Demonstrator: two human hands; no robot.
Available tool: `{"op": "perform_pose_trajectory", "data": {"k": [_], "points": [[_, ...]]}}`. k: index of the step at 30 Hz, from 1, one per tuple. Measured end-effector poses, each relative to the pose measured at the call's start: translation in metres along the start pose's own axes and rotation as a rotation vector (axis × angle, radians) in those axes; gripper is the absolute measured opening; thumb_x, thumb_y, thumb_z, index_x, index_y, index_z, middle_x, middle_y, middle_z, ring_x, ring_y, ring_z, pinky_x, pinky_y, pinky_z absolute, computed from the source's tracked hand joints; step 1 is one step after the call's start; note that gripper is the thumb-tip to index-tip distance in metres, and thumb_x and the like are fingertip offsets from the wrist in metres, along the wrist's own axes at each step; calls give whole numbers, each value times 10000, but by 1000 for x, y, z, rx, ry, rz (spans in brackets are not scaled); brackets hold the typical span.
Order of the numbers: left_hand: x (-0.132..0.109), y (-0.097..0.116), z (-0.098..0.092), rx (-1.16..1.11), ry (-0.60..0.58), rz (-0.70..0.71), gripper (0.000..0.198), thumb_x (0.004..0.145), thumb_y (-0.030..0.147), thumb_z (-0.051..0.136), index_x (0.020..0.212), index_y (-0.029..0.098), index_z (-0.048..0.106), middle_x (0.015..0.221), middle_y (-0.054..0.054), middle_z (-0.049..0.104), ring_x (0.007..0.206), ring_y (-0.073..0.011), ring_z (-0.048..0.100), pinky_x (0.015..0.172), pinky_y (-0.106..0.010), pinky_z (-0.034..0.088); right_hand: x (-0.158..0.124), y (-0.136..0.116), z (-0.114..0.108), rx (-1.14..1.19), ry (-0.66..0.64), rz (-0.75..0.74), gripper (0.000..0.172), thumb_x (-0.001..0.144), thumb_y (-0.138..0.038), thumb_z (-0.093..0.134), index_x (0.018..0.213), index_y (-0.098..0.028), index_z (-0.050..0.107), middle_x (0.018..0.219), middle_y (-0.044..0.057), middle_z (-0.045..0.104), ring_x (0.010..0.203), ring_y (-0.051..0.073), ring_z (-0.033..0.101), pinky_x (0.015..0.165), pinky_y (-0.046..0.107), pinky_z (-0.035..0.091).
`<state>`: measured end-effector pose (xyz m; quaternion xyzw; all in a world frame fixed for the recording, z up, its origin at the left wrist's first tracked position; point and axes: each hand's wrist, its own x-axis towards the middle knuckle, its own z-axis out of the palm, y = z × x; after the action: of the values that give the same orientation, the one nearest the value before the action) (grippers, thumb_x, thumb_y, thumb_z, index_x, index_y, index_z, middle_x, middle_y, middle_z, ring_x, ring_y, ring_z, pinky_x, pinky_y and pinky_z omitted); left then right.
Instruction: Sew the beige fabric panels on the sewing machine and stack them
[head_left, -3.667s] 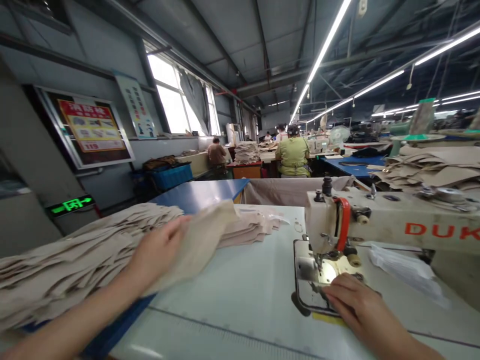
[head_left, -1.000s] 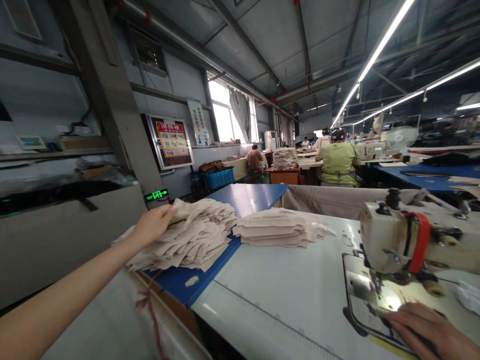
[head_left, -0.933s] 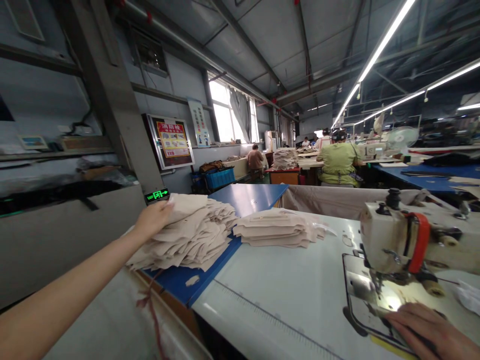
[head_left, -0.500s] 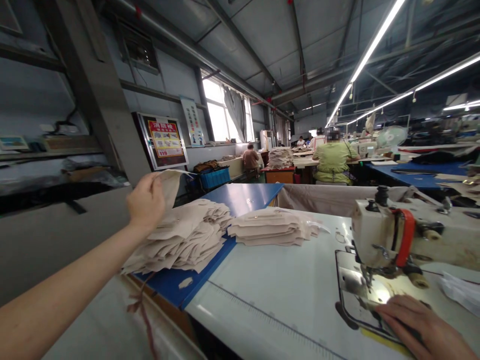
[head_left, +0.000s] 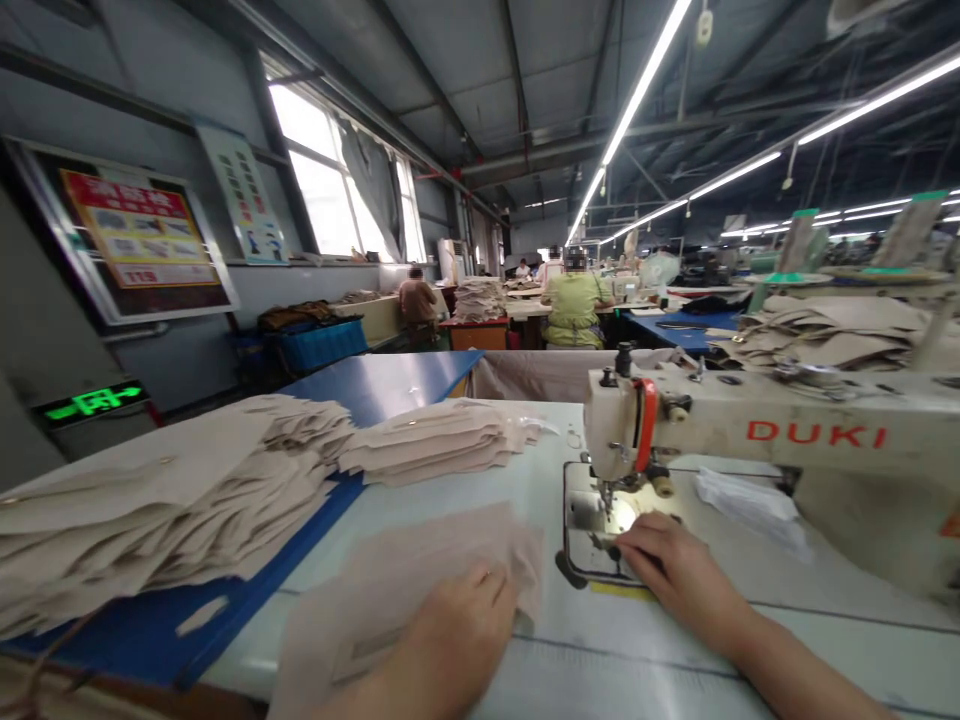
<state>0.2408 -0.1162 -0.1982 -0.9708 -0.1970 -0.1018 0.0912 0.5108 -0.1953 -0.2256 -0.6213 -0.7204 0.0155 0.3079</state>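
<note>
My left hand (head_left: 454,630) lies on a beige cut fabric piece (head_left: 390,590) spread on the pale sewing table (head_left: 525,480), fingers bent over its right part. The piece is blurred by motion. My right hand (head_left: 671,572) rests palm down at the needle plate (head_left: 589,520) of the cream sewing machine (head_left: 750,440), fingertips right beside the lit presser foot. I cannot see anything under its fingers. A large stack of the same beige pieces (head_left: 165,490) sits to the left on a blue board (head_left: 247,590).
A second, smaller stack of beige pieces (head_left: 439,440) lies behind the left hand. White crumpled material (head_left: 750,505) sits under the machine arm. More pieces (head_left: 825,335) pile on top of it. Other workers (head_left: 574,305) sit at tables further back.
My left hand lifted one piece off the big stack and brought it down onto the table near the machine. My right hand stayed at the needle plate. The view turned right.
</note>
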Motion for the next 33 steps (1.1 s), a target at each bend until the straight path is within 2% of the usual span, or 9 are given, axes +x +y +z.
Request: {"op": "perform_pose_trajectory", "data": {"k": [2,4,8,13,16,20,23,28,33], "points": [[7,12,15,5,13,77,257,964,183,438,908,171,689,934,-115,719,858,-234,659,791,-359,529,1,-1,-1,8,8,17,272,950,-186,455,867,-186,714,823,66,661,827,197,600,746,300,460],[15,16,20,-15,38,80,256,976,222,435,974,182,688,992,-119,713,899,-245,648,811,-384,532,3,0,-1,5,18,19,252,941,-168,472,858,-184,709,813,60,657,827,195,591,749,297,448],[26,12,20,-95,91,49,305,959,390,483,1106,202,674,1135,-106,696,1008,-286,634,860,-441,550,3,0,0,-3,29,-27,226,943,-167,481,856,-186,688,802,53,651,823,191,580,738,290,437],[30,0,31,-219,130,69,341,996,332,398,1243,267,626,1300,-32,627,1187,-242,575,995,-414,507,2,-10,0,3,10,-158,199,943,-172,469,982,-191,663,857,63,652,846,194,573,772,303,445],[34,-8,37,-250,92,93,353,980,323,445,1302,287,586,1366,-18,575,1238,-230,544,1044,-411,465,3,-16,1,-25,-49,-217,201,942,-190,473,1042,-195,648,883,69,642,861,199,565,776,304,446],[39,-19,35,-262,-18,170,412,960,287,486,1370,303,517,1394,-11,546,1265,-220,525,1071,-419,427,4,-19,4,-89,-96,-230,182,942,-208,477,979,-197,655,869,60,627,867,197,551,780,300,438],[43,-26,32,-308,-49,185,427,952,289,499,1378,309,506,1396,-8,544,1268,-211,522,1081,-405,413,4,-17,5,-127,-86,-231,181,938,-201,477,930,-192,657,843,56,623,845,194,545,760,298,434],[66,-25,38,-360,27,74,375,980,294,404,1304,260,589,1336,-53,601,1211,-215,568,1055,-400,433,5,-16,6,-147,-63,-252,191,935,-190,467,910,-190,656,805,54,619,812,190,542,736,292,433],[91,-14,52,-268,-93,26,484,954,360,436,1409,201,478,1462,-110,457,1339,-271,433,1094,-486,348,3,-16,5,-132,-45,-273,176,925,-207,486,916,-196,662,822,56,633,803,189,544,730,295,438]]}}
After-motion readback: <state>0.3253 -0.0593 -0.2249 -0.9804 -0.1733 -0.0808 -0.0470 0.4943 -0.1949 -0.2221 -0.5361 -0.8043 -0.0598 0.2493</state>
